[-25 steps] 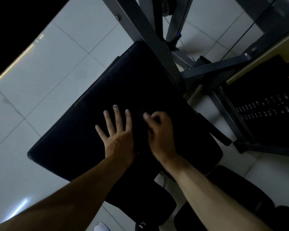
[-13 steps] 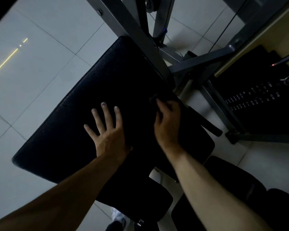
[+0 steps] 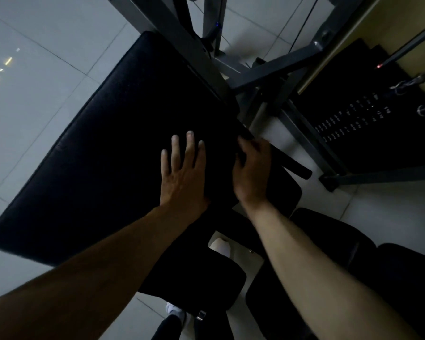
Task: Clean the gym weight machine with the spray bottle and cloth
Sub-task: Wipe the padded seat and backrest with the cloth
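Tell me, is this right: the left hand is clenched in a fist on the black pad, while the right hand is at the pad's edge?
Not quite. The head view shows the left hand lying flat on the black pad, fingers straight and spread, not clenched. The right hand is indeed at the pad's edge.

Grey tiled floor (image 3: 47, 106); white shoe (image 3: 175, 312) at bottom edge.
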The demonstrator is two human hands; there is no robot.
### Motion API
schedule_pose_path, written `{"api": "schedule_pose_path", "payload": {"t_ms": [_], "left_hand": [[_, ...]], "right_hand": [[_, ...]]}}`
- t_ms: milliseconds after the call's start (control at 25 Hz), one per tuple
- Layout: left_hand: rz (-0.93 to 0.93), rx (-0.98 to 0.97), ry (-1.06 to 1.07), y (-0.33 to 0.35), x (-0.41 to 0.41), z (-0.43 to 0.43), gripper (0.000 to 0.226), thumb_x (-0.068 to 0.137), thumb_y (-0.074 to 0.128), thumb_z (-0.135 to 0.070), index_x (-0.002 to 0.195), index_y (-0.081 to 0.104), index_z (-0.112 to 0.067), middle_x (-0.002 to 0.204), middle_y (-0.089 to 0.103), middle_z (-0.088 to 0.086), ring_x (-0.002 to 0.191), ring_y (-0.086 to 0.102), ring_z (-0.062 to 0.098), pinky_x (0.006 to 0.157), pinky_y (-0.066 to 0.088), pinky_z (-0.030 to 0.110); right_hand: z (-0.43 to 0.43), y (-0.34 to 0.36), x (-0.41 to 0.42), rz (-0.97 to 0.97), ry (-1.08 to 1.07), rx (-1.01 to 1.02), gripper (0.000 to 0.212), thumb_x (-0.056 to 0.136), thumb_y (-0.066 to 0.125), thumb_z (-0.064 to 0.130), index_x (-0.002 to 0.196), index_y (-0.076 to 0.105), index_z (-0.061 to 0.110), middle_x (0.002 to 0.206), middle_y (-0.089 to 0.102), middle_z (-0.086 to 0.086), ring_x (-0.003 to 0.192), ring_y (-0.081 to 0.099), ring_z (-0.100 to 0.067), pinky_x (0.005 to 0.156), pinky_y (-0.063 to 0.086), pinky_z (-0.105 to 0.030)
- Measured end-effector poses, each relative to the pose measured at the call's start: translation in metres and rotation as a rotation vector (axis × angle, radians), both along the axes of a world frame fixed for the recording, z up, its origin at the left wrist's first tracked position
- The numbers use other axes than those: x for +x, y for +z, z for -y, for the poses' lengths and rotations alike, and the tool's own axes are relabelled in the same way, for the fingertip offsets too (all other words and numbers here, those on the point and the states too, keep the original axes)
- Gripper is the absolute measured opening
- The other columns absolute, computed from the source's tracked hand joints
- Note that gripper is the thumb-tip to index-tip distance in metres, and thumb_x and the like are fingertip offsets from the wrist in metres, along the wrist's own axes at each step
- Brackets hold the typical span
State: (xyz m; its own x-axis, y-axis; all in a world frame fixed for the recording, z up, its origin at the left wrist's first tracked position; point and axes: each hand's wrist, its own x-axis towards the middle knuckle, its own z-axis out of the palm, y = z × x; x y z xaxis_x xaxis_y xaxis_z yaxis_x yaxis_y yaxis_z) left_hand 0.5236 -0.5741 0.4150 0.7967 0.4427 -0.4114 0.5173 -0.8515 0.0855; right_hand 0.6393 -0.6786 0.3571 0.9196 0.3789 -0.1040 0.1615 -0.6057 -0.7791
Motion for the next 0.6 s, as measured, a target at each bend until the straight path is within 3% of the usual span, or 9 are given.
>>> {"api": "schedule_pose_path", "payload": {"t_ms": [80, 200, 280, 400, 480, 600], "left_hand": [[-0.030, 0.036, -0.019, -0.006, 0.002, 0.000, 0.125, 0.079, 0.071, -0.062, 0.161, -0.013, -0.016, 0.164, -0.032, 0.011, 0.149, -0.031, 0.040, 0.124, -0.007, 0.059], [-0.079, 0.077, -0.013, -0.006, 0.004, 0.007, 0.126, 0.081, 0.071, -0.061, 0.160, -0.015, -0.014, 0.163, -0.032, 0.015, 0.148, -0.032, 0.043, 0.123, -0.005, 0.062], [-0.096, 0.087, 0.008, -0.004, 0.009, 0.013, 0.124, 0.082, 0.070, -0.059, 0.159, -0.016, -0.013, 0.162, -0.034, 0.017, 0.147, -0.032, 0.045, 0.122, -0.005, 0.063], [-0.127, 0.087, 0.014, -0.003, 0.012, 0.016, 0.128, 0.081, 0.071, -0.061, 0.158, -0.018, -0.011, 0.160, -0.036, 0.017, 0.146, -0.033, 0.045, 0.122, -0.005, 0.064], [-0.121, 0.103, 0.028, -0.007, 0.011, 0.017, 0.128, 0.081, 0.072, -0.060, 0.158, -0.018, -0.012, 0.161, -0.035, 0.017, 0.147, -0.032, 0.045, 0.122, -0.004, 0.064], [-0.098, 0.131, 0.048, -0.014, 0.013, 0.020, 0.122, 0.082, 0.072, -0.055, 0.159, -0.013, -0.012, 0.163, -0.030, 0.018, 0.148, -0.028, 0.046, 0.121, 0.000, 0.065]], "right_hand": [[0.019, 0.002, -0.057, 0.026, 0.212, 0.035, 0.042, 0.091, 0.057, 0.026, 0.131, 0.067, 0.024, 0.134, 0.057, -0.010, 0.125, 0.055, -0.032, 0.109, 0.045, -0.050], [0.051, 0.005, -0.066, 0.128, 0.461, 0.005, 0.041, 0.092, 0.060, 0.015, 0.131, 0.069, 0.019, 0.130, 0.057, -0.014, 0.121, 0.054, -0.034, 0.102, 0.048, -0.045], [0.048, -0.008, -0.015, 0.095, 0.286, -0.031, 0.036, 0.091, 0.065, 0.005, 0.125, 0.071, 0.013, 0.123, 0.057, -0.015, 0.113, 0.055, -0.032, 0.098, 0.049, -0.047], [0.044, -0.015, 0.045, 0.043, -0.087, -0.061, 0.025, 0.100, 0.060, 0.011, 0.122, 0.071, 0.011, 0.118, 0.055, -0.014, 0.105, 0.053, -0.024, 0.099, 0.049, -0.043], [0.043, -0.014, 0.022, 0.003, -0.093, -0.049, 0.031, 0.098, 0.061, 0.008, 0.127, 0.070, 0.015, 0.125, 0.053, -0.014, 0.112, 0.054, -0.024, 0.103, 0.046, -0.030], [0.052, -0.003, -0.061, -0.086, 0.112, 0.043, 0.039, 0.093, 0.065, 0.016, 0.128, 0.066, 0.032, 0.133, 0.052, -0.007, 0.124, 0.054, -0.028, 0.106, 0.049, -0.042]]}}
